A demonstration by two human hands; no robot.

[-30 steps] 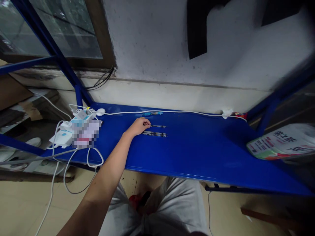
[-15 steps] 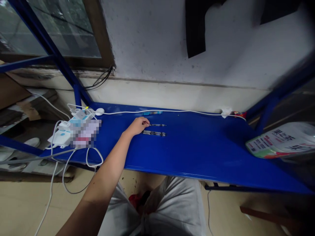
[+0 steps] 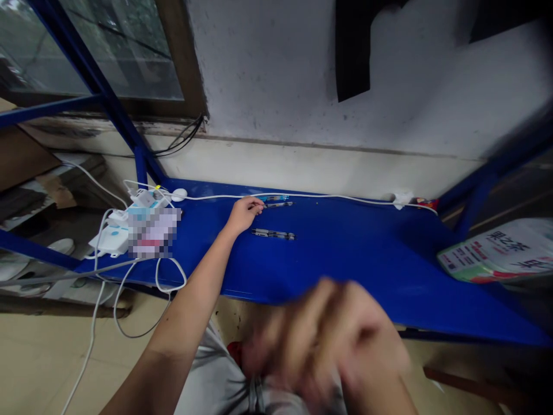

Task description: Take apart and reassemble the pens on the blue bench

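My left hand (image 3: 247,214) is closed on one end of a slim pen (image 3: 279,204) near the back of the blue table (image 3: 345,253). Just behind it lie light-blue pens (image 3: 276,197), partly hidden by that hand. Several dark, clear-barrelled pens (image 3: 274,234) lie side by side, closer to the front edge. My right hand (image 3: 328,340) is raised in the foreground above my lap, large and smeared by motion. Its fingers look curled, but whether they hold anything I cannot tell.
White power strips (image 3: 116,230) with cables crowd the table's left end, beside a blurred-out pinkish item (image 3: 155,230). A white cable (image 3: 328,196) runs along the back edge. A large labelled bottle (image 3: 496,251) lies at the right. Blue frame posts (image 3: 140,164) rise at the table's ends.
My left hand has moved the slim pen back, away from the dark pens and toward the light-blue ones. My right hand has come into view from below. The view has shifted slightly.
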